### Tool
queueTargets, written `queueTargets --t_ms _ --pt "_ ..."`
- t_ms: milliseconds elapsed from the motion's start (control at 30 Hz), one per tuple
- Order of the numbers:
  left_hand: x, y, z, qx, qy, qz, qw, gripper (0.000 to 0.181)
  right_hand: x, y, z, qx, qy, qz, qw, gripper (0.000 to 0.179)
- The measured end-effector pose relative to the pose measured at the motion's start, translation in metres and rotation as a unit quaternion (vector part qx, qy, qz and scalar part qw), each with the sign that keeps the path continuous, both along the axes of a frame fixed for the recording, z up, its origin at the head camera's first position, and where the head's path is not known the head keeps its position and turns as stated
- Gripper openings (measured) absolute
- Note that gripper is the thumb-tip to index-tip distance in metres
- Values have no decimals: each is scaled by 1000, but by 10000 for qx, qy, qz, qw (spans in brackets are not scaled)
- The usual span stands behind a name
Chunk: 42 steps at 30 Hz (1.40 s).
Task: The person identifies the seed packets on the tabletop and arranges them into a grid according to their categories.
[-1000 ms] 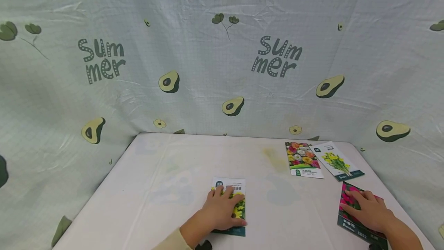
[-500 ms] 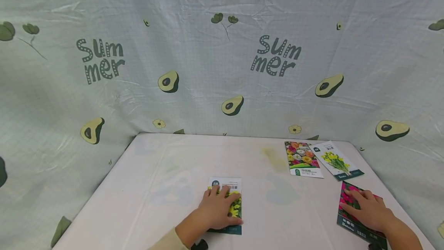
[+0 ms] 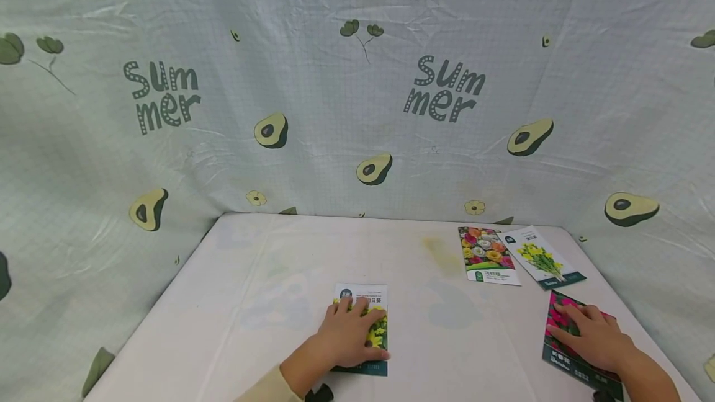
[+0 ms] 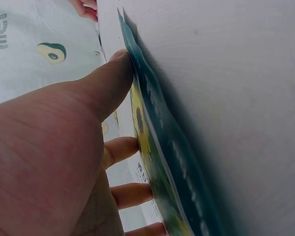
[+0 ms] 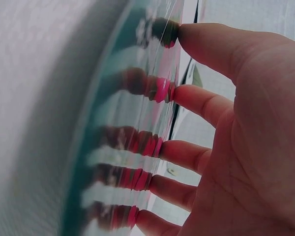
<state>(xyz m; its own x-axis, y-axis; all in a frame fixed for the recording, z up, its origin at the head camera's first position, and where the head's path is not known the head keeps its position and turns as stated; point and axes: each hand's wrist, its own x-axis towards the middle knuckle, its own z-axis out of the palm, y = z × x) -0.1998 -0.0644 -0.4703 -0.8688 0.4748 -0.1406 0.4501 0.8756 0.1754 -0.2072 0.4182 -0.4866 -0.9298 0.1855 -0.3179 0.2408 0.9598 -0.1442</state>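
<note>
My left hand (image 3: 347, 334) rests spread on a seed packet with yellow sunflowers (image 3: 380, 330), which lies flat on the table near its front middle. In the left wrist view the thumb and fingertips press on the face of that sunflower packet (image 4: 160, 167), and its teal bottom edge stands slightly off the tabletop. At the right, my right hand (image 3: 594, 339) lies with fingers spread on a seed packet with pink flowers (image 3: 575, 368). The right wrist view has all the fingertips touching the glossy face of this pink-flower packet (image 5: 137, 108), where they are mirrored.
Behind the right hand lie two more packets: one with mixed-colour blooms (image 3: 487, 256) and one with a yellow bouquet (image 3: 542, 259), their edges meeting. The white table (image 3: 268, 352) ends at a hanging cloth (image 3: 313, 79) printed with avocados.
My left hand and the sunflower packet have shifted slightly left together, mostly in the first half second. The right hand and the other packets have stayed put.
</note>
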Motion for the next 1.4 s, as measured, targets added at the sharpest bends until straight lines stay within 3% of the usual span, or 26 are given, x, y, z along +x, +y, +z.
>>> queueTargets --t_ms 400,600,1400 --pt "-2 -3 4 -72 -182 -47 9998 80 -1 2 -1 -92 -91 -46 9999 112" --pt "0 -3 7 -29 -112 6 9999 82 -1 -1 0 -66 -40 -15 10000 112" --pt "-3 -7 -1 31 -205 59 9998 84 3 -11 3 -23 84 220 9997 109"
